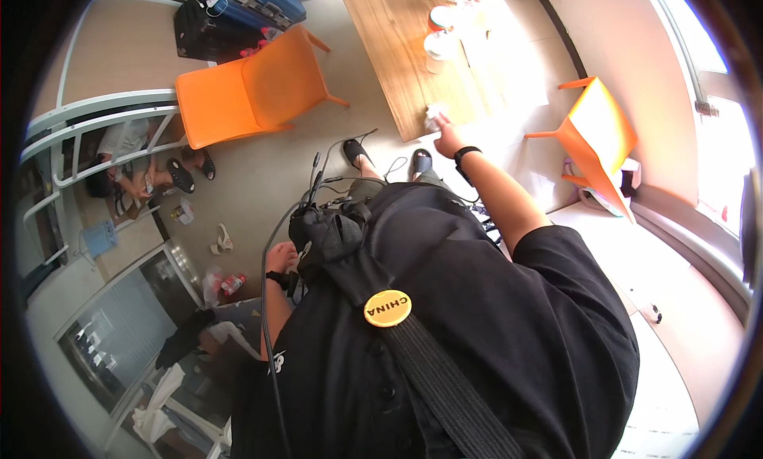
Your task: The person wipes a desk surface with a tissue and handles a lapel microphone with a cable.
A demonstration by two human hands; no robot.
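Observation:
My right hand (448,138) reaches over the near corner of a wooden table (397,46). Its fingers are closed on a crumpled white tissue (434,116), which touches the tabletop. A black band circles that wrist. My left hand (280,257) hangs low at my left side, beside a black bag (330,228) strapped to my front. The bag hides part of its fingers, and I see nothing held there. Farther up the table stand a lidded clear cup (438,49) and another cup with a reddish side (442,18).
An orange chair (258,89) stands left of the table, another orange chair (596,137) to the right. Black cables (318,181) hang before me. Suitcases (246,10) stand at the upper left. A person (131,161) sits by the white bed frame (111,121) on the left.

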